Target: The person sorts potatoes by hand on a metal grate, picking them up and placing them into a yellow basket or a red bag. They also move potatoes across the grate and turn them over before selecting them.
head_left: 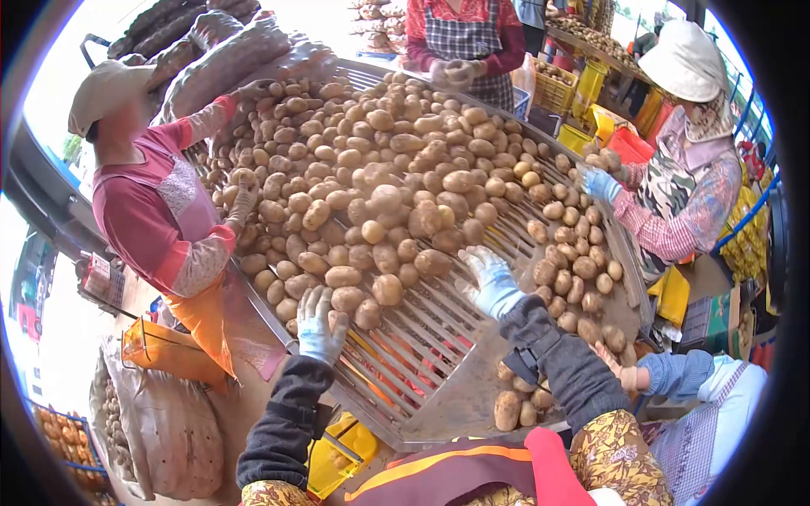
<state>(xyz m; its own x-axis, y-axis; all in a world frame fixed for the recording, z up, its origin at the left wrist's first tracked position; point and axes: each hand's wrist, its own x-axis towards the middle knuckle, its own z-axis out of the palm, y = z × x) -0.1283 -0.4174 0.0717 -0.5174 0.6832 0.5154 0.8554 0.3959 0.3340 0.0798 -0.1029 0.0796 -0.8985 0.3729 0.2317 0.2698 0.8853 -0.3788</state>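
A big heap of brown potatoes [371, 169] covers most of a slatted metal sorting table [413, 354]. My left hand [321, 327], in a pale blue-white glove, is at the heap's near left edge. Its fingers are stretched out against the nearest potatoes, and I see nothing gripped. Over the bare slats to the right, my right hand [492, 283] in a matching glove is open, fingers spread toward the heap. A second group of potatoes [578, 261] lies on the flat right side, beyond my right hand. More potatoes [508, 411] rest near my right forearm.
A person in pink [152, 202] handles potatoes at left. Another in a checked apron [464, 42] stands at the far end. A person in a white hat [688, 160] works at right, and a co-worker's bare hand [614, 364] reaches in below. Sacks [224, 63] are piled behind.
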